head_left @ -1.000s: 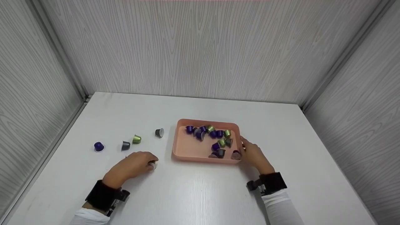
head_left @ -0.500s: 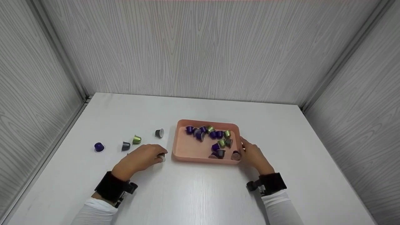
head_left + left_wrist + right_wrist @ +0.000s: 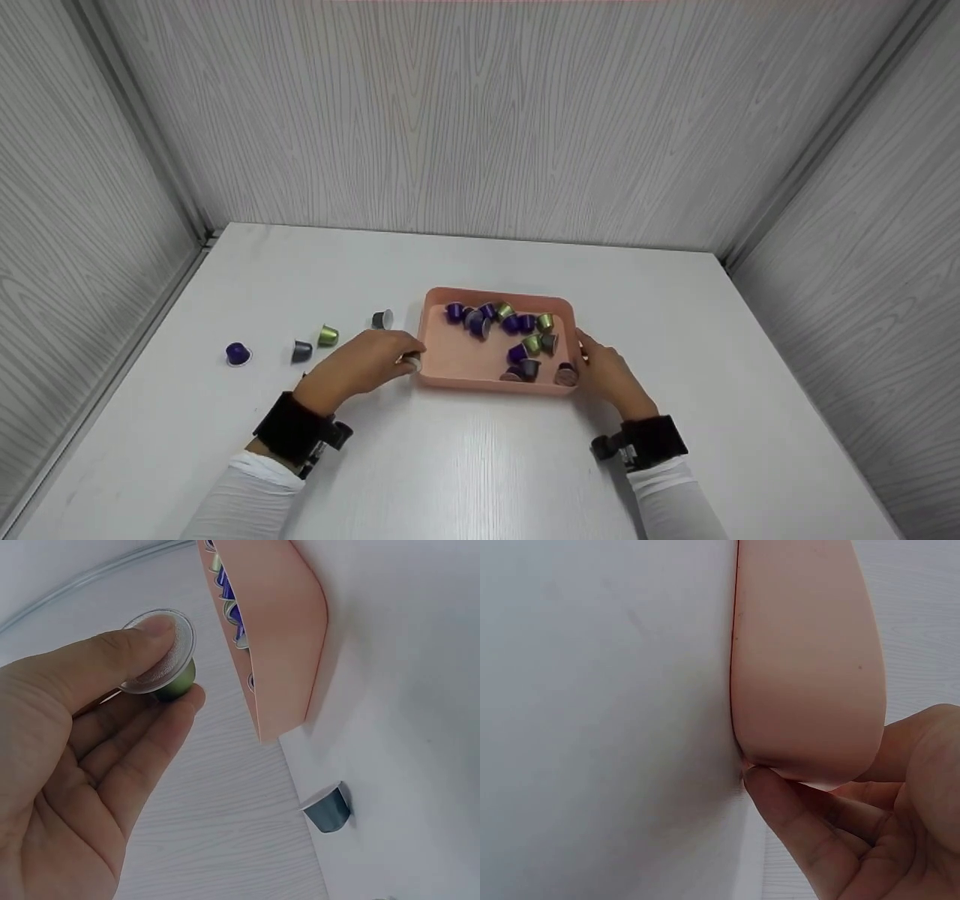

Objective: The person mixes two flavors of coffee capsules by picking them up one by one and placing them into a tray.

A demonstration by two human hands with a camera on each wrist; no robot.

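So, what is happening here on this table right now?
A person's left hand pinches a small green coffee capsule with a clear foil lid just beside the left edge of a shallow pink plastic tray. The right hand grips the tray's right rim. The tray already contains a heap of purple, green and grey capsules. Four more capsules lie loose on the white table: one purple, two grey and one green.

I see the left hand carry its pinched green capsule rightward from the bare table up to the pink tray, now just beside the tray's left wall; the forearm follows.
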